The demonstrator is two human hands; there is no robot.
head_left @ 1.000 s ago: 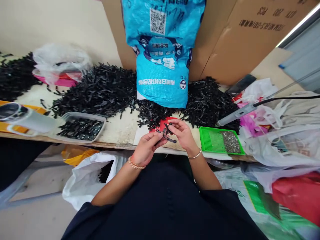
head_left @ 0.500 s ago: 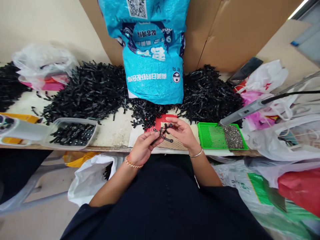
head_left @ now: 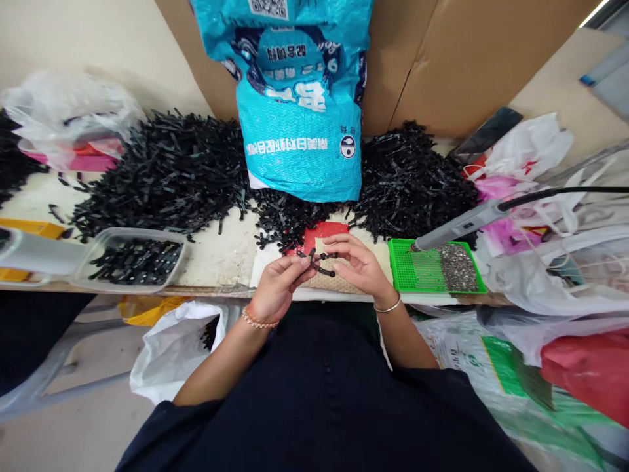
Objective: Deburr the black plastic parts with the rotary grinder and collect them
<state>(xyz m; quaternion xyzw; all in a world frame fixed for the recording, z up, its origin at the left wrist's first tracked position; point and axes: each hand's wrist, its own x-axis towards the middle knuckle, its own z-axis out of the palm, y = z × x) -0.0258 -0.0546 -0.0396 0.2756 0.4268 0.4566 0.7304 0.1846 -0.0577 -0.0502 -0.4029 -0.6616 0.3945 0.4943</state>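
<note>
My left hand (head_left: 279, 282) pinches several thin black plastic arm pieces (head_left: 324, 270) with round ends, fanned out and crossing one another. Facing it, my right hand (head_left: 358, 263) has its thumb and fingertips around the end of one of these pieces; its other fingers are stretched out. Under the hands are a red sheet (head_left: 327, 231) and a beige textured pad (head_left: 334, 283). Right of my right hand sits a green tray (head_left: 401, 278) with small metal screws (head_left: 458, 269). A grey electric screwdriver (head_left: 445, 228) slants down with its tip over the tray.
Heaps of black pieces (head_left: 181, 170) lie at left and right (head_left: 413, 183) behind the hands. A blue woven bag (head_left: 302, 157) stands between them. At left are a clear plastic box (head_left: 179, 265) of black pieces and a white mug (head_left: 44, 255). Plastic bags (head_left: 535, 255) crowd the right.
The view has shifted to the right. My right hand has opened its fingers somewhat and shifted its grip on the black pieces, which are now spread differently in my left hand.
</note>
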